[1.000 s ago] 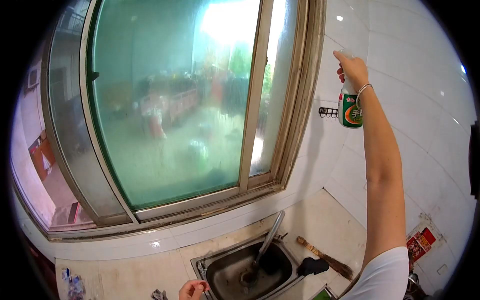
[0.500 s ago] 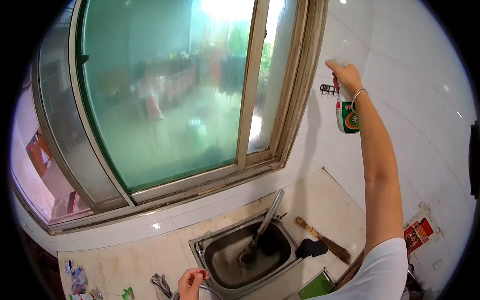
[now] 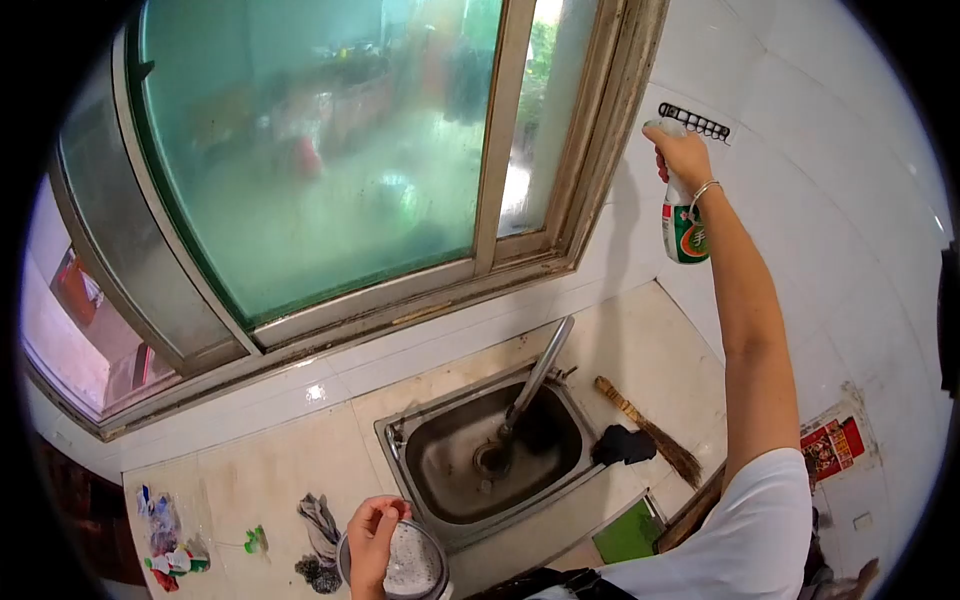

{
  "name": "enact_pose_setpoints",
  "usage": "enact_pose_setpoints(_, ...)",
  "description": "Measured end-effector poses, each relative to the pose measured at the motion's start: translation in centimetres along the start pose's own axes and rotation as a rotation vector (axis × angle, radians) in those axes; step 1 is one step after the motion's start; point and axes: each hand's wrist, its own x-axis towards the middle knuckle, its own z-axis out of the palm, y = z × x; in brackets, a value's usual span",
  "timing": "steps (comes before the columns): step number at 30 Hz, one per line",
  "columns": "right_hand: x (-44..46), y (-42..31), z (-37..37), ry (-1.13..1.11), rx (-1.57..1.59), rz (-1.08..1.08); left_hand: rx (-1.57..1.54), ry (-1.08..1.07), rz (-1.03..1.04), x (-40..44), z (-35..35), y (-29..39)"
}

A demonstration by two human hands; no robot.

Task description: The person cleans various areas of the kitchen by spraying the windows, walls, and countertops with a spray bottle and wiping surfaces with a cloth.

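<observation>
My right hand [image 3: 681, 154] is raised at the right tiled wall, wrapped round the neck and trigger of a spray bottle [image 3: 684, 235]. The bottle hangs upright, with a green, white and orange label. Its nozzle end is mostly hidden by my fingers. A black hook rack [image 3: 694, 121] is on the wall just above that hand. Low in view, my left hand [image 3: 374, 537] has its fingers curled in against the thumb, and nothing shows in it. Beside and below it stands a bucket [image 3: 418, 560] with whitish, sudsy contents.
A steel sink [image 3: 490, 455] with a faucet [image 3: 541, 365] is set in the counter. Right of it lie a straw brush [image 3: 650, 432] and a black cloth [image 3: 624, 446]. Grey gloves [image 3: 318, 525] and plastic packaging [image 3: 165, 530] lie leftward. A green sliding window [image 3: 330, 180] stands behind.
The view has tilted down, showing more of the bucket and counter. My right hand with the spray bottle now sits below the hook rack instead of covering part of it. My left hand stays curled.
</observation>
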Motion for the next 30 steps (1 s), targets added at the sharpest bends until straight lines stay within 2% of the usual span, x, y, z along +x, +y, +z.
enact_pose_setpoints(5, -1.3, 2.7, 1.7, -0.029, -0.055, 0.098, -0.005, 0.004, 0.002, -0.7, -0.2, -0.2)
enact_pose_setpoints(14, -2.0, 7.7, 4.4, -0.039, 0.138, 0.156, 0.03, 0.029, -0.017, -1.0, 0.1, -0.6)
enact_pose_setpoints(20, -2.3, 12.0, 6.9, -0.056, -0.034, 0.208, 0.05, 0.044, -0.04, -0.6, 0.6, -1.1)
enact_pose_setpoints(23, -2.4, 13.9, 7.7, -0.11, -0.081, 0.206, 0.046, 0.043, -0.049, -0.3, 0.8, -1.3)
enact_pose_setpoints(25, -2.8, 14.5, 8.1, -0.221, -0.068, 0.23, 0.065, 0.035, -0.047, -0.1, 1.0, -1.3)
enact_pose_setpoints(30, -4.0, 15.9, 9.8, -0.221, -0.175, 0.23, 0.019, 0.058, -0.075, 0.3, 1.6, -1.2)
